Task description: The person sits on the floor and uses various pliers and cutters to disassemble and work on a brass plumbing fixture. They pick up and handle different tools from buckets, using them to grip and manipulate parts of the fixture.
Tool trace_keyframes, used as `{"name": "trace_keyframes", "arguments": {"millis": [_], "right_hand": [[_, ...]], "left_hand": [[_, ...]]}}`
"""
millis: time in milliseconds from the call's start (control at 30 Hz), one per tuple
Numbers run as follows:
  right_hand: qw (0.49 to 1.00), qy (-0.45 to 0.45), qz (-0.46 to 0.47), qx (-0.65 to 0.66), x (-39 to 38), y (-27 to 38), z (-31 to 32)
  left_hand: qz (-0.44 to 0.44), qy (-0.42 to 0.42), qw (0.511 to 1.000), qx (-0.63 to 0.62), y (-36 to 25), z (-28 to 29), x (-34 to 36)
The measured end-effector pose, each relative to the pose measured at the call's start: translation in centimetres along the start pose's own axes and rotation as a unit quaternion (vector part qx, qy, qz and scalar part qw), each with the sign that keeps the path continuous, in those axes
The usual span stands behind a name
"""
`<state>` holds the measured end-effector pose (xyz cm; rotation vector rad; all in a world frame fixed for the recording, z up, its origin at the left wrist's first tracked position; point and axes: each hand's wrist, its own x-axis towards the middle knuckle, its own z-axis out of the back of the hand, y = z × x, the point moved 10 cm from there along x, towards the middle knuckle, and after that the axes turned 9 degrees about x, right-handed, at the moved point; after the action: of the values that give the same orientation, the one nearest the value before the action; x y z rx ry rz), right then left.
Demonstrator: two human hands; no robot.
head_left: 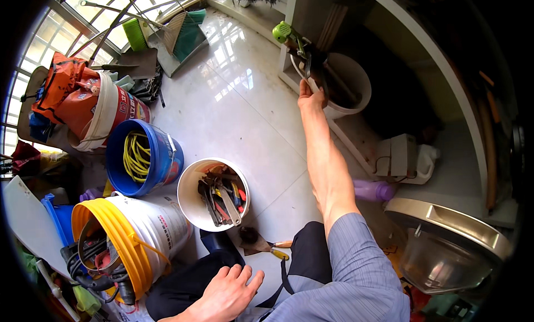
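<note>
At the far left, a white bucket [158,222] with a yellow collar leans over on its side, black cables [101,261] bunched in its mouth; behind it stands a red-and-white bucket [133,108] topped with an orange bag [78,108]. Next comes a blue bucket [171,169] holding coiled yellow cord [136,158], then a round white pail [189,184] full of hand tools [223,197]. Below this pail, the left hand [231,288] is empty, its fingers loosely spread above the person's lap. Just right of the pail, a wooden-handled scraper [257,246] lies on the floor tiles [250,127]. Farther right, the right hand [312,95] pinches the near end of a green-ended tool [282,33], which is beside a white bin [362,80] at the cabinet's [384,0] opening; its exact type is unclear. A lilac bottle [374,190] lies nearer the person.
</note>
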<state>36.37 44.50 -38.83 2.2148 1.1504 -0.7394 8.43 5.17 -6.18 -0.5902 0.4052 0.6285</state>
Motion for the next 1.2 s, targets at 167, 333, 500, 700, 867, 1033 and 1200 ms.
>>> {"name": "trace_keyframes", "arguments": {"millis": [167, 333, 500, 700, 867, 1033, 1200], "right_hand": [[0.993, 0.008, -0.086, -0.080, -2.3, 0.1, 1.9], [0.987, 0.007, -0.060, -0.151, -1.4, 4.8, 2.9], [0.990, 0.016, -0.081, -0.112, 0.8, 6.5, 2.9], [0.996, 0.031, -0.075, -0.026, -0.9, 5.5, 4.4], [0.990, 0.012, -0.119, 0.069, -2.9, 4.0, 1.9], [0.974, 0.044, -0.147, 0.164, -3.1, 0.3, -3.1], [0.984, 0.010, -0.146, 0.100, 1.1, -1.4, -3.2]], "left_hand": [[-0.022, -0.030, 0.999, 0.000, -0.9, 0.9, -0.3], [-0.036, -0.039, 0.999, 0.004, -1.9, 0.8, -0.5], [-0.039, -0.015, 0.999, 0.028, -2.3, 0.3, -0.3], [-0.034, -0.028, 0.999, -0.007, -1.8, 0.3, -0.2], [-0.009, -0.003, 1.000, 0.000, -0.9, -0.3, 0.1], [0.011, -0.053, 0.998, -0.038, -0.5, -0.6, -0.4], [-0.009, -0.103, 0.995, -0.008, -0.5, 0.7, 0.0]]}}
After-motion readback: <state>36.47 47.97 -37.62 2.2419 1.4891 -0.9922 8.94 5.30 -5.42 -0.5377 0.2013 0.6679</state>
